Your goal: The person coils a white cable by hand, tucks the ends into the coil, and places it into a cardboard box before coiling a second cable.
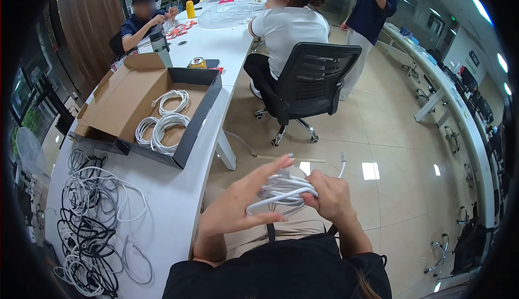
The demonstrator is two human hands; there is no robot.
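A coiled white network cable (285, 188) hangs over my lap, gathered in several loops. My right hand (331, 195) is closed around the right side of the coil. One free end with a clear plug (343, 157) sticks up beyond that hand. My left hand (238, 199) is at the coil's left side with thumb and fingers spread wide; whether the loops touch its palm is hard to see. On the table to my left, an open cardboard box (203, 101) holds several coiled white cables (170, 128).
A heap of tangled black and white cables (89, 218) covers the near end of the white table (178, 212). Ahead is a black office chair (319, 80) with a seated person (292, 28). Farther back are a fan grille (224, 15), a yellow can (190, 10) and other people.
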